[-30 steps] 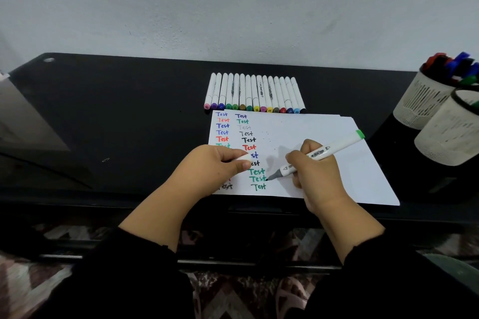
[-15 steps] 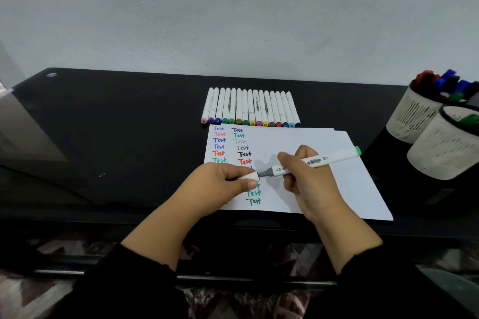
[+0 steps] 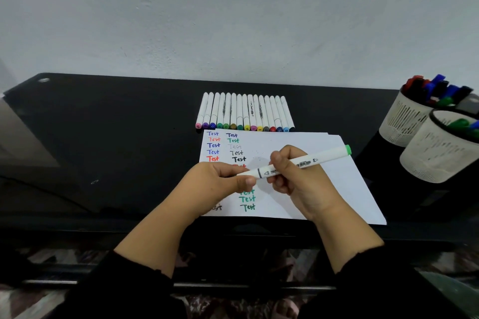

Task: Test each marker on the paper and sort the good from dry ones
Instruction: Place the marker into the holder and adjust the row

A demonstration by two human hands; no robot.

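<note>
A white sheet of paper (image 3: 334,179) lies on the black table (image 3: 116,137), covered with two columns of the word "Test" in blue, red, black and green. Above it my right hand (image 3: 293,179) grips a white marker with a green end (image 3: 324,158) round its barrel. My left hand (image 3: 220,181) pinches the white cap on the marker's near end; the cap sits over the tip. A row of several white markers (image 3: 245,114) with coloured ends lies side by side behind the paper.
Two white mesh pen cups stand at the right edge: the far cup (image 3: 407,116) holds several red, blue and black markers, the near cup (image 3: 438,155) holds green and blue ones. A small paper clip (image 3: 94,182) lies on the table at left. A pale wall rises behind.
The marker's tip lifted off the paper after the last green "Test" and swung level. My left hand brought the cap up, and the cap now covers the grey tip.
</note>
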